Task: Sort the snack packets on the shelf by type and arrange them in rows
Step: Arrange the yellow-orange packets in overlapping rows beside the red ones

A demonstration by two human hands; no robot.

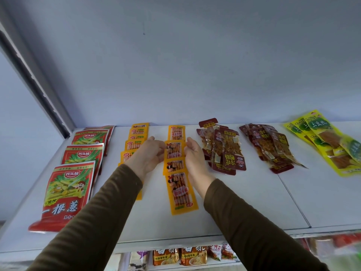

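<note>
A row of orange snack packets runs front to back on the white shelf [244,196]. My left hand [149,155] and my right hand [194,153] pinch the two side edges of the second orange packet [174,150] in that row. A long orange packet [180,192] lies at the row's front. A second row of orange packets [136,137] lies just left, partly hidden under my left hand. Red packets [78,173] form a row at far left. Two heaps of dark red packets [224,147] [271,149] and yellow-green packets [330,145] lie to the right.
A grey upright post [39,81] bounds the shelf on the left and a pale wall [195,65] stands behind it. Below the shelf's front edge, more snack packets [185,255] stand on a lower shelf.
</note>
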